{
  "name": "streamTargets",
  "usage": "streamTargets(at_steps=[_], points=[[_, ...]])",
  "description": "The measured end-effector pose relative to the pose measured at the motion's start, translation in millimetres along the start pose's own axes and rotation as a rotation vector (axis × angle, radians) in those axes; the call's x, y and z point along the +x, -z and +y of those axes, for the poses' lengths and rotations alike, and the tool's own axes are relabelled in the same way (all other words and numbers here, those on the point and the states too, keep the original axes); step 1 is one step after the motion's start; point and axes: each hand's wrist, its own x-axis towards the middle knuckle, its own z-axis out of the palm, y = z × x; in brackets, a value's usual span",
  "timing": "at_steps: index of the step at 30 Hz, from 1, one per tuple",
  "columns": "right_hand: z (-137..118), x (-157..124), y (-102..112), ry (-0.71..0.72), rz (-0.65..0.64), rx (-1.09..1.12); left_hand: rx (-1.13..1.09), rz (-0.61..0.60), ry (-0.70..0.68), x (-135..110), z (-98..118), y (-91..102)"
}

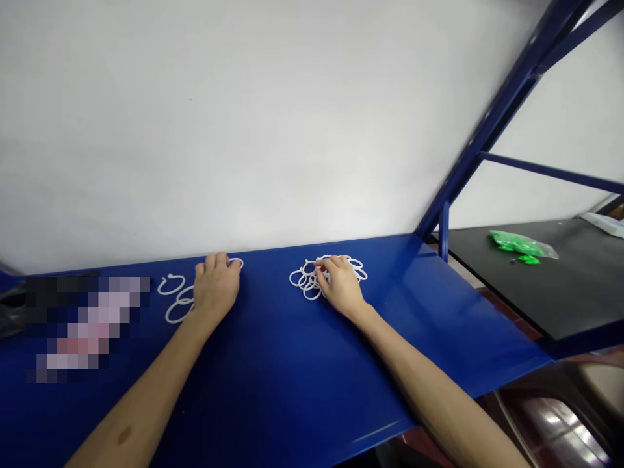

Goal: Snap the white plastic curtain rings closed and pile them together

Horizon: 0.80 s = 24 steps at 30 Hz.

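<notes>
My left hand (217, 286) rests palm down near the back of the blue table, its fingers stretched towards the wall and a little bent. A white ring (236, 263) shows past its right side; whether the hand touches it I cannot tell. Left of this hand lie several more white rings (176, 312), some with a small knob or clasp, partly covered by the hand. My right hand (344, 286) reaches over a loose pile of overlapping white rings (312, 292). Its thumb and forefinger are apart, and the other fingers hide part of the pile.
The blue table (273, 364) runs along a white wall (273, 130). A blurred-out item (97, 325) and a black bag-like thing (12, 309) lie at left. Blue metal posts (468, 156) rise at right. Beyond, a black table (517, 286) bears a bag of green pieces (519, 244).
</notes>
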Motion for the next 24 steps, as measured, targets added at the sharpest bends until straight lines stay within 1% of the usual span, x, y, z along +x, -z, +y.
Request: streamTargets(at_steps=[2, 4, 5, 7, 8, 10, 12, 13, 14, 15, 16, 17, 18, 19, 20, 21, 22, 24], points=[[-3.3, -1.3, 4.3, 0.011, 0.012, 0.007, -0.002, 0.009, -0.07, -9.8, 5.9, 9.1], [-10.8, -4.0, 9.3, 0.044, 0.011, 0.036, -0.065, 0.04, -0.13, -23.6, 12.4, 18.4], [-16.0, -5.9, 11.4, 0.063, 0.004, 0.066, -0.116, 0.075, -0.153, -31.3, 15.9, 23.2], [-28.2, -11.0, 13.6, 0.081, -0.034, 0.178, -0.24, 0.189, -0.215, -46.1, 23.4, 32.9], [-34.4, -14.0, 13.2, 0.073, -0.069, 0.255, -0.313, 0.238, -0.294, -52.2, 27.3, 37.7], [-44.9, -20.3, 9.7, 0.019, -0.149, 0.424, -0.416, 0.288, -0.459, -60.5, 35.1, 45.9], [-51.2, -25.7, 4.4, -0.055, -0.188, 0.55, -0.486, 0.339, -0.54, -64.0, 42.1, 50.9], [-52.7, -27.6, 2.1, -0.086, -0.183, 0.588, -0.533, 0.356, -0.547, -64.7, 45.0, 52.0], [-53.3, -28.9, 0.4, -0.109, -0.169, 0.613, -0.602, 0.37, -0.52, -65.0, 47.6, 52.5], [-53.5, -29.8, -0.4, -0.123, -0.156, 0.628, -0.689, 0.377, -0.454, -65.4, 49.9, 52.6], [-53.4, -30.3, -0.4, -0.125, -0.15, 0.633, -0.786, 0.365, -0.348, -65.8, 51.7, 52.8], [-53.3, -30.6, 0.2, -0.118, -0.154, 0.631, -0.881, 0.328, -0.218, -66.4, 53.2, 53.3], [-53.3, -30.8, 1.3, -0.105, -0.163, 0.622, -0.96, 0.267, -0.089, -67.0, 54.5, 54.4], [-53.6, -31.1, 2.4, -0.085, -0.172, 0.608, -1.017, 0.188, 0.013, -67.6, 55.6, 55.9], [-54.1, -31.4, 3.5, -0.063, -0.176, 0.594, -1.055, 0.104, 0.078, -68.1, 56.6, 57.8], [-54.7, -31.8, 4.4, -0.041, -0.175, 0.583, -1.08, 0.029, 0.101, -68.4, 57.6, 59.7], [-55.4, -32.3, 4.9, -0.02, -0.174, 0.578, -1.1, -0.022, 0.098, -68.5, 58.5, 61.4], [-56.6, -33.1, 5.4, 0.022, -0.172, 0.575, -1.127, -0.049, 0.072, -68.7, 60.3, 63.1]])
